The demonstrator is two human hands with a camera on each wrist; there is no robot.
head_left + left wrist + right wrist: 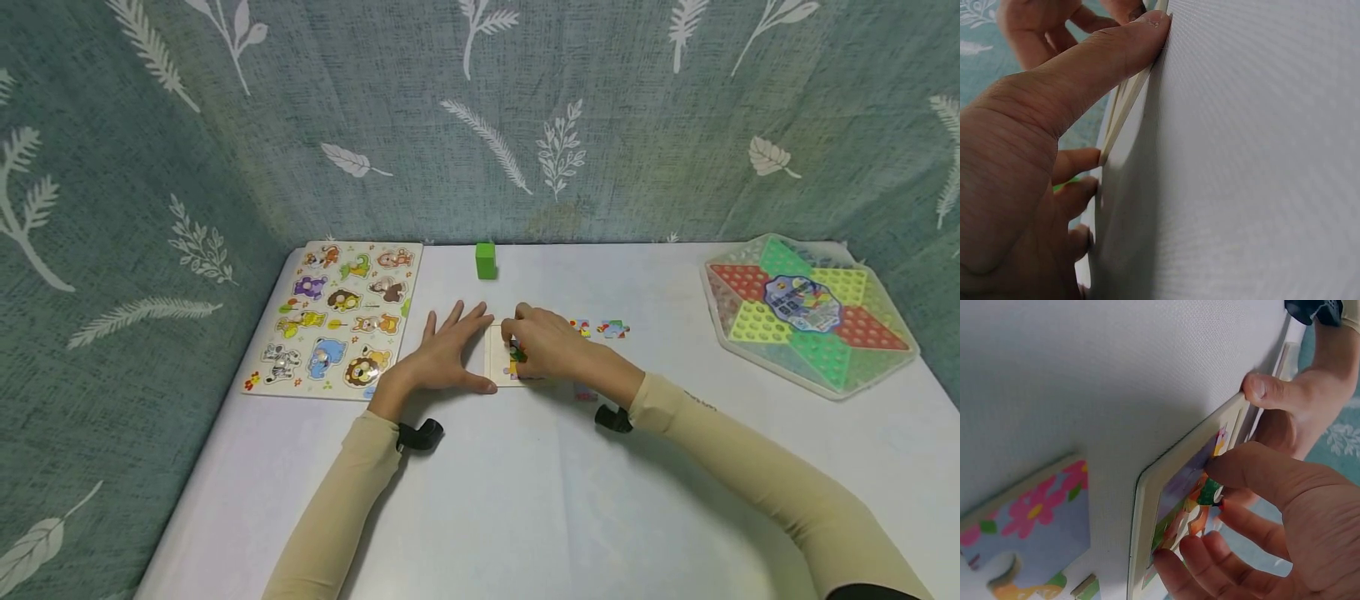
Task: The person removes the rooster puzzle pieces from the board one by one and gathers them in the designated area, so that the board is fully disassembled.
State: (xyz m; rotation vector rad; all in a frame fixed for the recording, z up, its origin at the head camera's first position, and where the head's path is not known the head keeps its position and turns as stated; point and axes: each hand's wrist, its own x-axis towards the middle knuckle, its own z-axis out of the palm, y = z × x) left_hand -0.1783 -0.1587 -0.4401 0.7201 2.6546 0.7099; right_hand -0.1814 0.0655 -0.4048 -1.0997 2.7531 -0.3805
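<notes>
A small wooden puzzle tray (1166, 460) with several picture pieces in it lies on the white table between both hands. My left hand (442, 354) has its fingers spread; the thumb touches the tray's near left corner and the index finger its far left corner. Over the tray bends my right hand (546, 342), thumb and fingers curled about a jigsaw piece (1209, 490) with green and orange on it. Those fingers cover part of the picture. A loose jigsaw piece (1041, 512) with pink flowers lies beside the tray in the right wrist view.
More loose jigsaw pieces (613, 329) lie to the right of the tray. An animal puzzle board (341, 321) is at the left, and a green block (486, 261) stands at the back. A hexagonal checkers-style board (810, 312) occupies the right side.
</notes>
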